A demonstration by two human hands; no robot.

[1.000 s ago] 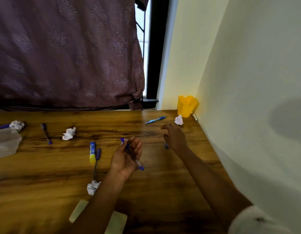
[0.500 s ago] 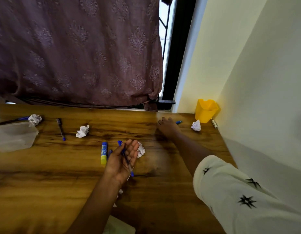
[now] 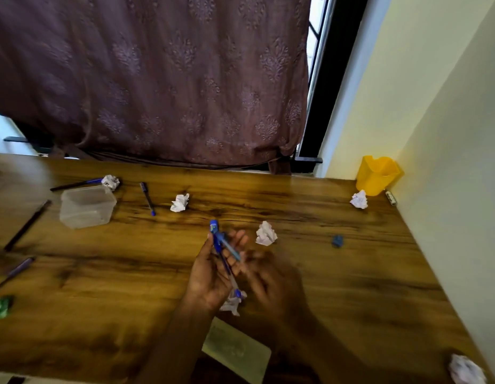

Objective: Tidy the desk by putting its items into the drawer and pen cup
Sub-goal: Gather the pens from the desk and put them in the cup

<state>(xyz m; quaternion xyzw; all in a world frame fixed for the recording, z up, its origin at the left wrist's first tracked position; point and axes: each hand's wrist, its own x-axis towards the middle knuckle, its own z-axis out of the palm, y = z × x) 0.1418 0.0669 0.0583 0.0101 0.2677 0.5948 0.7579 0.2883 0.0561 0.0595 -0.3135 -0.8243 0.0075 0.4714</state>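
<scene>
My left hand [image 3: 213, 270] is palm up over the middle of the wooden desk [image 3: 337, 275] and holds a few blue pens [image 3: 223, 250] against its fingers. My right hand [image 3: 271, 278] is blurred and touches the left; its fingertips pinch the end of a light-blue pen [image 3: 231, 250] lying across the left fingers. The yellow pen cup [image 3: 378, 174] stands in the far right corner by the wall. More pens lie on the left: a blue-tipped pen [image 3: 147, 198], a dark pen [image 3: 75, 184], a dark pencil [image 3: 27, 224] and a purple pen [image 3: 14, 271].
Crumpled paper balls [image 3: 180, 202] lie about the desk, one of them [image 3: 266, 234] just beyond my hands and another [image 3: 359, 199] by the cup. A clear plastic box [image 3: 86, 206] sits at left. A small blue object [image 3: 337, 241], a notepad [image 3: 236, 353] and a green wrapper [image 3: 1, 306] are also here.
My right hand came back from the far edge of the desk with the light-blue pen and now meets my left hand. The view has swung left.
</scene>
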